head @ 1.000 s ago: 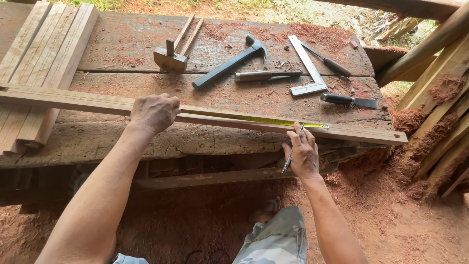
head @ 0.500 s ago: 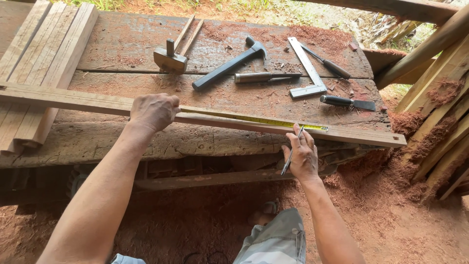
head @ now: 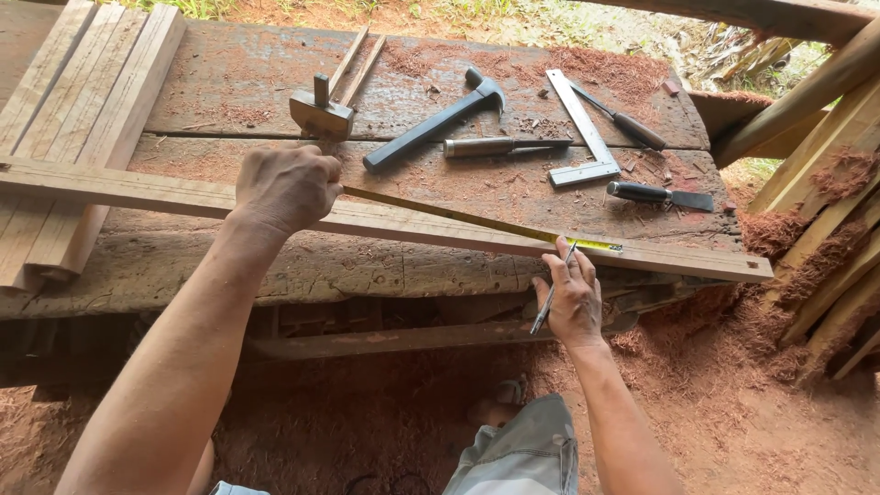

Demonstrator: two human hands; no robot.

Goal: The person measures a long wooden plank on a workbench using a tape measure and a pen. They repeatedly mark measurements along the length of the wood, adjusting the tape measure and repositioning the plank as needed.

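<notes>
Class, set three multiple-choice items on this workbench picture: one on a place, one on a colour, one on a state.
1. Where is the hammer?
A. on the workbench, beyond the long board
B. on the ground
C. in the left hand

2. What colour is the tape measure blade on the board?
A. blue
B. yellow
C. white

3. What is the right hand doing?
A. lying open and empty
B. gripping the hammer
C. holding a pencil to the board

Answers: 1 A, it lies among the tools past the board; 2 B, a yellow strip runs along the board; 3 C, the pencil's tip meets the board's edge.
</notes>
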